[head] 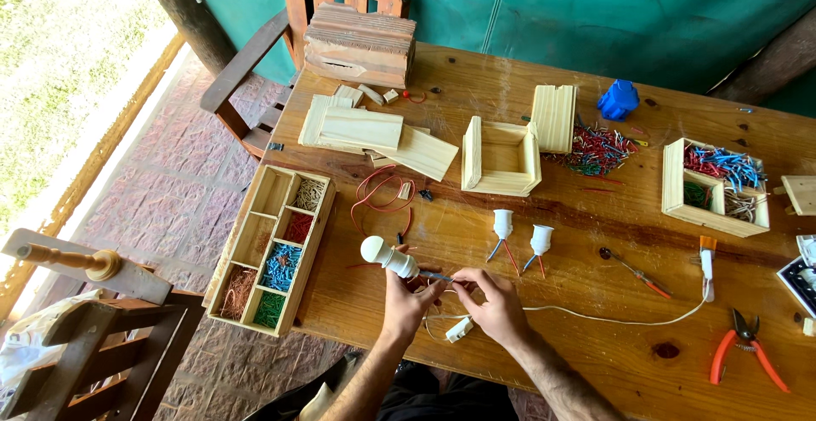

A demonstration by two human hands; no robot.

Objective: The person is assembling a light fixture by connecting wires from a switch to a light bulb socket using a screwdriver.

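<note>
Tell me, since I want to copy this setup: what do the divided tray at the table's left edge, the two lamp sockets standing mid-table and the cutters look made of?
The divided tray looks like pale unfinished wood, with visible grain and a matt surface. The two lamp sockets look like smooth white plastic, possibly ceramic. The cutters seem to have dark metal jaws and glossy orange handles, probably plastic-coated.

Divided tray [255, 242] at table's [595, 336] left edge, two lamp sockets [520, 236] mid-table, pliers [742, 346] far right.
</note>
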